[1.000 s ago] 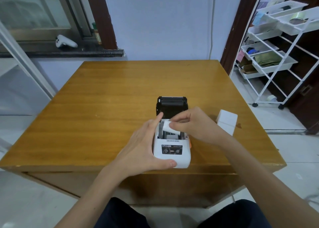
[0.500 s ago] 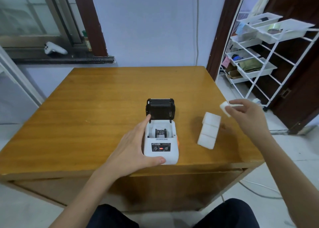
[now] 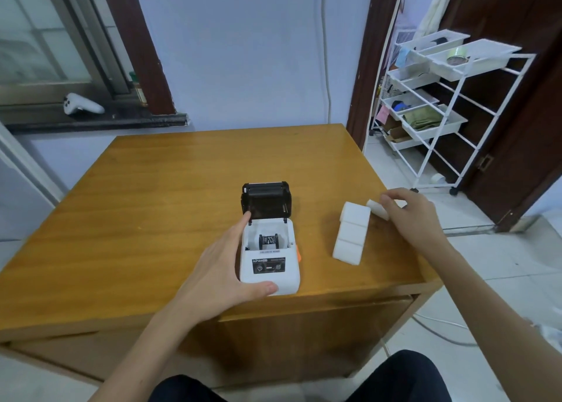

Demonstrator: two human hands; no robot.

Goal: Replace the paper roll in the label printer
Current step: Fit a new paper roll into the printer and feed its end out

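Right hand [image 3: 410,216] grips paper roll [image 3: 376,208], end facing left.

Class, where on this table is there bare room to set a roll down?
Bare: table left of the left hand and behind the label printer; a strip between printer and white rolls. Crowded: right edge, where the right hand holds a roll.
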